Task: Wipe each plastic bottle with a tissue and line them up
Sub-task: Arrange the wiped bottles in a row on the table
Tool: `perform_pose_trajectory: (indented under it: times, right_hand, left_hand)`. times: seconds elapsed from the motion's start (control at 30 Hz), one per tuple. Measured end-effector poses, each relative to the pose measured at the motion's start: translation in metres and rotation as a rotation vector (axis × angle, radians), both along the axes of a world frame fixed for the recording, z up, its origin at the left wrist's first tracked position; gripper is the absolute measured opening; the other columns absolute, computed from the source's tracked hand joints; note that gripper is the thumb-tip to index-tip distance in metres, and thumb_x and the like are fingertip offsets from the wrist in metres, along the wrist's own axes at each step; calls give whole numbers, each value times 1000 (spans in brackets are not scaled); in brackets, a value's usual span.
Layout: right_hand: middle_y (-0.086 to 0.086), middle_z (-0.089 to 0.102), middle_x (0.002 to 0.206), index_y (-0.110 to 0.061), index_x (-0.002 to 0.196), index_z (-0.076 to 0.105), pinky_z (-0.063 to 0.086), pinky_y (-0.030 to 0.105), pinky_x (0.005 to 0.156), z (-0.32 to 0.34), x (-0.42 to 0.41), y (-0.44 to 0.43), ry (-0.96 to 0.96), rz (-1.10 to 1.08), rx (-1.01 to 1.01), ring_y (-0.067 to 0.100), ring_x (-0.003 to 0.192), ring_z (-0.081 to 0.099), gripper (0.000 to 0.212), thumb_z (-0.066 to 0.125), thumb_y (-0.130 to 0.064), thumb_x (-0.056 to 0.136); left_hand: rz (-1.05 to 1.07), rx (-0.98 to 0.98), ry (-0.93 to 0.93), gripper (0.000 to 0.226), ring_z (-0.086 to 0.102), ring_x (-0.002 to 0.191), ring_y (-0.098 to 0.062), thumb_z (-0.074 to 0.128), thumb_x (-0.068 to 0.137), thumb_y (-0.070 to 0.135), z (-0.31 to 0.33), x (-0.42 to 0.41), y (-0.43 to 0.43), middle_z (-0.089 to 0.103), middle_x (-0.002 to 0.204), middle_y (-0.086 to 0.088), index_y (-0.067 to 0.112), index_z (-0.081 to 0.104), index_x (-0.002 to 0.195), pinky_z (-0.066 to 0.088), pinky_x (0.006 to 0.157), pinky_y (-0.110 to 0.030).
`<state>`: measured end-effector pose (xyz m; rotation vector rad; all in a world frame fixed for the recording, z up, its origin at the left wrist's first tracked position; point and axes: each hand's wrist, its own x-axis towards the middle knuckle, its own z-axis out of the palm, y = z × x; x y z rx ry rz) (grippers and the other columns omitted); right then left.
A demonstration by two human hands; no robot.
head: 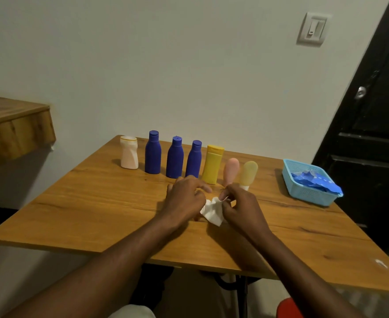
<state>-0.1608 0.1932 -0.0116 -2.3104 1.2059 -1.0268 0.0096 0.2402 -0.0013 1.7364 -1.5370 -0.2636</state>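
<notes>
Along the far side of the bench (97, 203), seven plastic bottles stand upright in a slightly curved row, close together but not clearly touching. From the left they are a pale squat bottle (129, 153), a tall blue bottle (153, 154), a second blue bottle (174, 160), a third blue bottle (194, 161), a yellow bottle (212, 165), a pink tube (231, 171) and a pale yellow tube (248, 173) standing on its white cap.

Just in front of the row, before the third blue bottle and the tubes, both hands meet over a crumpled white tissue (212, 212). The left grip (184, 198) has its fingers curled in and holds the tissue's left edge. The right grip (241, 207) pinches the tissue's upper corner between thumb and forefinger. The tissue hangs between the two hands, low over the wood; whether its bottom corner touches the bench cannot be told. Neither hand touches a bottle.

Near the right edge, well apart from the row, sits a light blue basket (312, 197) holding a crumpled blue packet (315, 180). A wooden shelf (12, 129) juts from the wall at left, a light switch (312, 28) sits high on the wall, and a dark door (376, 134) stands at right.
</notes>
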Motion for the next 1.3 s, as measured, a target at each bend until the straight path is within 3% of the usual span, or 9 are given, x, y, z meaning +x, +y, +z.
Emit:
perform_pose_trajectory:
  times: [0.17,0.33,0.43,0.53,0.63,0.7,0.83,1.0,1.3]
  right_hand:
    - [-9,68,82,-22,86,69,49,16,69,24,-13,-14,-109,0,75,5,79,64,15,65,-8,90]
    - [-7,70,77,-23,85,71,56,27,68,21,-17,-17,-114,51,115,7,74,66,9,74,-14,88]
    - [-8,69,73,-26,84,70,55,31,64,14,-12,-14,-103,57,86,7,69,65,8,77,-28,87]
    - [-11,72,79,-23,91,75,58,32,70,12,-8,-15,-89,64,68,4,77,66,9,70,-16,92]
    - [-16,72,87,-21,93,78,55,19,74,19,-1,-13,-85,103,36,0,86,65,24,70,0,86]
    - [-17,72,84,-21,90,77,52,14,70,28,9,-10,-116,133,17,1,82,65,10,77,-11,86]
    - [-14,70,79,-23,92,75,55,23,67,52,40,-5,-102,191,-56,5,77,64,10,73,-33,91]
    - [-11,71,88,-19,96,75,56,30,76,95,90,-10,-20,256,-189,6,84,65,12,69,-11,89]
    - [-6,74,98,-16,104,74,59,33,81,159,208,-43,221,431,-398,9,89,68,15,69,-11,91]
  left_hand:
    - [-162,-51,63,21,61,98,0,60,100,23,28,-14,-14,71,120,13,30,75,112,56,92,-34]
    - [-193,-20,70,18,63,96,-1,68,95,25,28,-20,-24,74,114,11,28,76,111,56,86,-30]
    - [-200,-48,122,13,69,81,-2,74,93,26,19,-12,-22,76,97,9,22,78,105,57,80,-26]
    - [-191,-63,204,20,70,67,-5,66,98,40,14,0,-16,74,77,8,23,76,95,59,72,-30]
    - [-113,-117,149,29,68,72,-3,58,100,51,18,12,-11,72,74,11,28,73,91,56,76,-29]
    - [-84,-168,134,16,66,83,-1,67,96,42,25,22,-8,72,87,14,27,74,98,55,78,-25]
    - [-29,-297,155,23,66,95,-1,75,92,20,44,53,0,72,105,11,20,73,114,49,80,-12]
    - [60,-403,171,22,62,92,6,75,89,8,72,103,8,69,104,15,21,75,107,44,73,-2]
    - [235,-214,169,43,58,114,-15,79,87,10,98,214,-3,64,132,-1,22,68,126,50,90,-28]
